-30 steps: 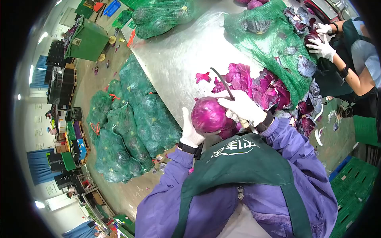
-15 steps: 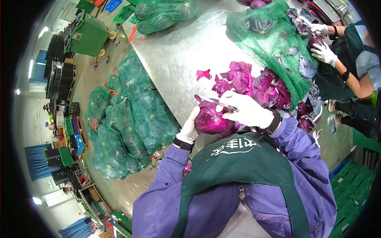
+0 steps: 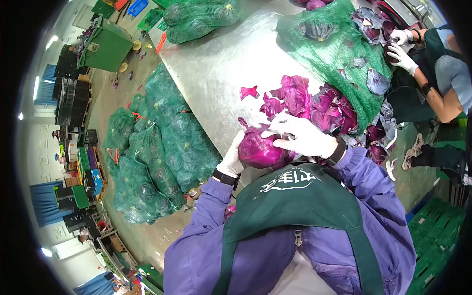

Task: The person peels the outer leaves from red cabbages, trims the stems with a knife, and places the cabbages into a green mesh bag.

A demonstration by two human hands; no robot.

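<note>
A purple cabbage [image 3: 262,149] is held close to my apron at the near edge of the steel table. My left hand [image 3: 232,158], in a white glove, grips its left side. My right hand [image 3: 304,136], also gloved, is closed round a knife [image 3: 275,132] whose blade lies over the top of the cabbage; its fingers also touch the cabbage. A partly cut leaf or stem piece sticks up at the cabbage's upper left. Loose purple leaves [image 3: 296,96] lie on the table just beyond my hands.
A green net bag [image 3: 339,54] lies on the steel table [image 3: 211,73]. Filled net sacks [image 3: 162,152] stand on the floor at left. A co-worker's gloved hands [image 3: 400,56] hold a cabbage at upper right. Green crates [image 3: 435,231] are at lower right, a green bin [image 3: 105,46] at upper left.
The knife in my right hand has turned and its blade shows less. My left hand and the cabbage have barely shifted. The co-worker's hands have moved closer together.
</note>
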